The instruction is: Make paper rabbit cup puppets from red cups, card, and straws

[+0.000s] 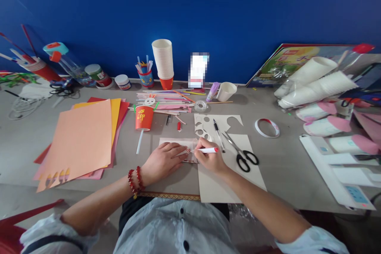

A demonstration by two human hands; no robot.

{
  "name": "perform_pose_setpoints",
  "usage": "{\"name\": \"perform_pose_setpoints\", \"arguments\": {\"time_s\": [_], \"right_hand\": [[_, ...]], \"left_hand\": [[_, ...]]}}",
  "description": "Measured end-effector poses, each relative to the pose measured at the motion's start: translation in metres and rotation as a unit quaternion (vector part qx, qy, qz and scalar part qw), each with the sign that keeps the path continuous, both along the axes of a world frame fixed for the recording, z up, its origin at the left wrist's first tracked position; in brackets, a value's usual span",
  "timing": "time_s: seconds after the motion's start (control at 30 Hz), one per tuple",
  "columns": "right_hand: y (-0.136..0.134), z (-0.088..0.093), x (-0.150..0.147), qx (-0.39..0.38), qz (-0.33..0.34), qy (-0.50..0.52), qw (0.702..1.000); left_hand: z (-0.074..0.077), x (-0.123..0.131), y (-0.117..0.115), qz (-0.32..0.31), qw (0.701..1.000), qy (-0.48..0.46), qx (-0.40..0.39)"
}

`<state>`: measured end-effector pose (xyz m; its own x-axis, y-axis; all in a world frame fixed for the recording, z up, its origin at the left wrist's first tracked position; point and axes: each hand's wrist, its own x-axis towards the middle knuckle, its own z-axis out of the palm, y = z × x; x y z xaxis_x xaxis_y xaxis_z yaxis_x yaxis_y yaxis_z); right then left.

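Small pale paper piece [178, 147] at the near middle of the grey table [285, 166], pinned flat under the left hand [163, 161], fingers spread loose and open. Red marker [207, 150] pinched in the closed right hand [210, 158], tip on the paper's right edge. Black scissors [242, 154] and a pen [218, 134] just right, on a cream sheet [220, 186]. Coloured card stack [83, 139] to the left; red paper cup [144, 117] behind. Deep blue wall [208, 8] beyond.
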<state>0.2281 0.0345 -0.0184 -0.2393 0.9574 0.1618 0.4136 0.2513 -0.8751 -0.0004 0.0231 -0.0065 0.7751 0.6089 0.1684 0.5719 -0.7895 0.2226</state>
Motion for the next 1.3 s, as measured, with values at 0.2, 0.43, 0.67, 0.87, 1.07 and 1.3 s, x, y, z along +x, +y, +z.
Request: {"name": "perform_pose_setpoints", "arguments": {"time_s": [0.2,0.43,0.67,0.87,1.07,1.3], "right_hand": [[-0.0007,0.0012,-0.0010,-0.003,0.009,0.010,1.000],[-0.0008,-0.0006,-0.0008,0.004,-0.021,0.027,0.999],[-0.0003,0.0004,-0.0015,-0.020,0.011,0.020,1.000],[0.0001,0.0012,-0.0018,-0.021,0.019,-0.005,1.000],[-0.0001,0.0017,-0.0020,-0.022,0.015,-0.004,1.000],[0.0000,0.0029,-0.0024,-0.020,0.017,-0.004,1.000]], "left_hand": [[0.0009,0.0009,0.0002,0.001,1.000,0.003,-0.002],[0.0011,0.0011,0.0002,0.001,1.000,0.008,-0.003],[0.0017,0.0011,0.0005,0.000,1.000,0.003,-0.003],[0.0012,0.0011,0.0004,0.002,1.000,0.005,-0.002],[0.0003,0.0015,0.0000,0.002,1.000,0.005,-0.001],[0.0023,0.0020,0.0001,0.003,1.000,-0.002,-0.005]]}}
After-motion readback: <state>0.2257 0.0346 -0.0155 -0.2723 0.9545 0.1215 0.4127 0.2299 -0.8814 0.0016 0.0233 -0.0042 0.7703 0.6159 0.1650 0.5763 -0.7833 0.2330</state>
